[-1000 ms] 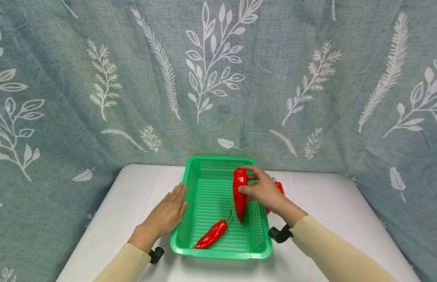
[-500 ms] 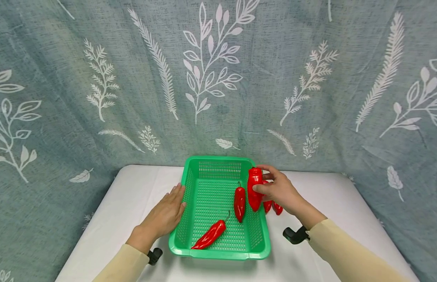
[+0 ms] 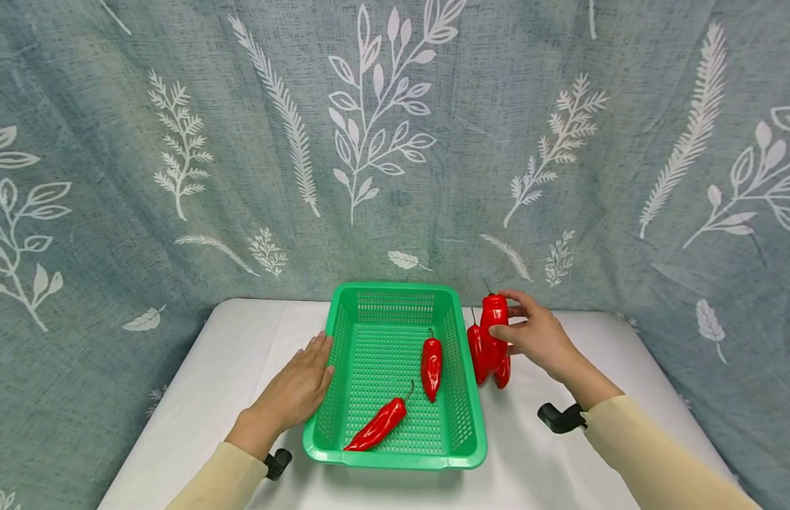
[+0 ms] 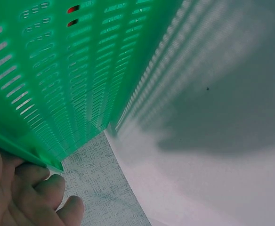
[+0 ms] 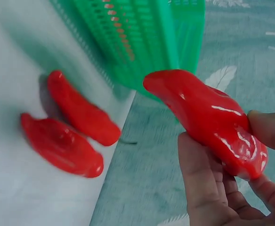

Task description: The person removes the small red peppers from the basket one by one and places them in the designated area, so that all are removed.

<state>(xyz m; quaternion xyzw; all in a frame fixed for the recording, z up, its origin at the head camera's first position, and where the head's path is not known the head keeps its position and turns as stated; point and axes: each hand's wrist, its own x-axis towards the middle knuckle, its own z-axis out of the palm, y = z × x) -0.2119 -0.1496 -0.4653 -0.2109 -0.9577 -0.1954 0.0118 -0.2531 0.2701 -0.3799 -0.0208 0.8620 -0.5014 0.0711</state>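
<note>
One red pepper lies between thumb and fingers, pinched in the right grip.

In the head view, the person's right hand has carried a glossy, long red pepper from over the right part of the green perforated plastic basket out past its right rim, to right of centre in the frame. The beige sleeve and black wrist strap have swung rightward too. A slim red pepper inside the basket, mostly covered a second ago, now shows whole. Outside, the shiny red pepper by the rim has come largely into sight, stem included, while its red neighbour now shows only its lower end.
</note>
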